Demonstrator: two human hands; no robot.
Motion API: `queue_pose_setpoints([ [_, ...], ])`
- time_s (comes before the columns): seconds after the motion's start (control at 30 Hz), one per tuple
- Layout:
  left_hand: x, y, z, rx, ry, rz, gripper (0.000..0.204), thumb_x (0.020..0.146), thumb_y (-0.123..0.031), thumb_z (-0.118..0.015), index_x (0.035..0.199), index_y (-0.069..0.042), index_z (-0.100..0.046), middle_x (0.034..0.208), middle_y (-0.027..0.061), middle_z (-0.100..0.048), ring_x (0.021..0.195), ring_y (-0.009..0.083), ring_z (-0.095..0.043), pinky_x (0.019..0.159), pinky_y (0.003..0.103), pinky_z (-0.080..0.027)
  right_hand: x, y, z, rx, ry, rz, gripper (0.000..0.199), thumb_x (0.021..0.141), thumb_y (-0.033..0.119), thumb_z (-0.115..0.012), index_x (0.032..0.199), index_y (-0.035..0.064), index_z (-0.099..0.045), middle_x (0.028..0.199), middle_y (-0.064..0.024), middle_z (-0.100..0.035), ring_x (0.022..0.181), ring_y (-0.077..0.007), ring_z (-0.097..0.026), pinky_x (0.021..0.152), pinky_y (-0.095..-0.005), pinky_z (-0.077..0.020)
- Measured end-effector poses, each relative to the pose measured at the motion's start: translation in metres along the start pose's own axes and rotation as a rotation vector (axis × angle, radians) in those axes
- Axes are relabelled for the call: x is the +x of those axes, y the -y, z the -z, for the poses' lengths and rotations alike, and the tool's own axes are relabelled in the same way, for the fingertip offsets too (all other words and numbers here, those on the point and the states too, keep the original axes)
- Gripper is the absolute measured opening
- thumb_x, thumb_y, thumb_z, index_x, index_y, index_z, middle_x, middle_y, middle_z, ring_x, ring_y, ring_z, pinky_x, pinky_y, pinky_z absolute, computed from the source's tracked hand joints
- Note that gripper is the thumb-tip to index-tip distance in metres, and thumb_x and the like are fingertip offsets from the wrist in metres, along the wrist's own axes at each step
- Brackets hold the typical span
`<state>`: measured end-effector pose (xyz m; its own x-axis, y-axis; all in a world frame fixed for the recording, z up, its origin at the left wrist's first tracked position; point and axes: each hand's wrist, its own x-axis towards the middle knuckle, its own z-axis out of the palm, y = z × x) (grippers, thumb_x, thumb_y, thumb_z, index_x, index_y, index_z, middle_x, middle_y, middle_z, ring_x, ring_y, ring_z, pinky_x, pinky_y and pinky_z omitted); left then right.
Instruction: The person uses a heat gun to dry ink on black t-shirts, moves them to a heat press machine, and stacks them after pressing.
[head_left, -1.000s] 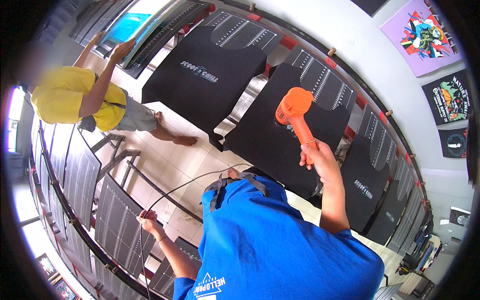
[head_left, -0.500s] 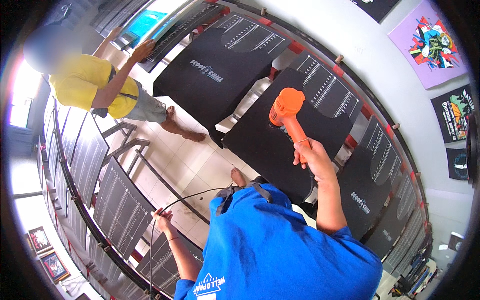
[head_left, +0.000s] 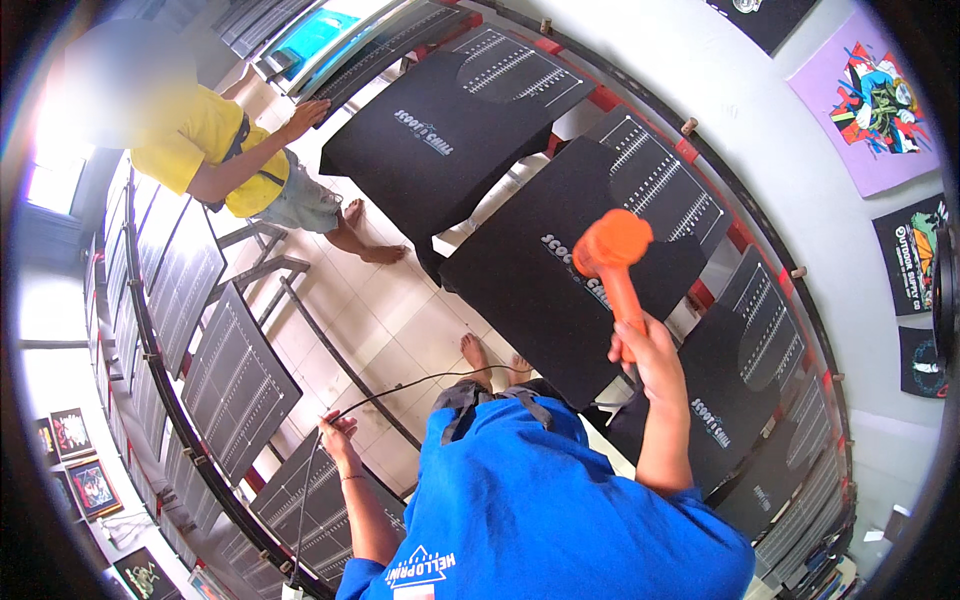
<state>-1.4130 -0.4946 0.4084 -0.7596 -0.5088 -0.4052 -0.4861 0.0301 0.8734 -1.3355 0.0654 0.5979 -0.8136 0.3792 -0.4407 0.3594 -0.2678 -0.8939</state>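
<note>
My right hand [head_left: 652, 358] is wrapped round the handle of an orange heat gun [head_left: 618, 245]. The gun is held above a black T-shirt [head_left: 520, 290] stretched on a printing board, beside the white lettering at its middle, and hides part of that print. Out to the left, my left hand [head_left: 338, 432] grips a thin black cable [head_left: 400, 386] between its fingers. The cable runs across in front of my waist, and another length hangs below the hand.
A co-worker in a yellow shirt [head_left: 185, 140] stands at the far left, a hand on a board. Another printed black T-shirt [head_left: 430, 130] lies beyond mine; one more [head_left: 715, 400] lies nearer on the right. Bare grey boards [head_left: 240, 385] line the left rack, beside a dark metal rail [head_left: 345, 360].
The heat gun has shifted right and nearer over the shirt, uncovering more lettering. My left hand keeps the cable. The co-worker's hand has moved along the board's edge.
</note>
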Motion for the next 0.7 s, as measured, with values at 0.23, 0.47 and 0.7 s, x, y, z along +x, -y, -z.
queue_pose_setpoints([
  [0.23,0.034,-0.031,-0.013,-0.07,-0.07,-0.061,0.053,0.102,-0.047,-0.027,0.102,-0.003,-0.057,0.068,0.009,-0.062,0.062,0.018,-0.061,0.056,0.03,-0.049,-0.085,-0.03,0.005,0.084,-0.075,-0.091,0.046,0.088,0.027,-0.064,0.12,-0.0007,-0.046,0.073,-0.0046,-0.056,0.061,-0.0094,-0.056,0.054,-0.0219,-0.0438],
  [0.47,0.093,-0.102,-0.056,-0.132,-0.071,-0.135,0.054,0.101,-0.05,-0.031,0.098,-0.002,-0.057,0.069,0.0088,-0.062,0.06,0.0176,-0.06,0.053,0.028,-0.048,-0.027,0.001,-0.085,0.12,0.166,-0.084,0.04,0.093,0.023,-0.06,0.122,0.0002,-0.044,0.076,-0.0031,-0.06,0.064,-0.0067,-0.054,0.057,-0.0212,-0.0445],
  [0.7,0.203,-0.153,-0.032,-0.211,-0.169,-0.26,0.054,0.102,-0.047,-0.028,0.096,-0.003,-0.059,0.065,0.0093,-0.061,0.056,0.0177,-0.058,0.053,0.03,-0.05,0.096,0.058,-0.186,0.116,0.248,0.019,0.043,0.092,0.029,-0.061,0.119,-0.002,-0.047,0.075,-0.0023,-0.058,0.062,-0.0073,-0.055,0.055,-0.0209,-0.0439],
])
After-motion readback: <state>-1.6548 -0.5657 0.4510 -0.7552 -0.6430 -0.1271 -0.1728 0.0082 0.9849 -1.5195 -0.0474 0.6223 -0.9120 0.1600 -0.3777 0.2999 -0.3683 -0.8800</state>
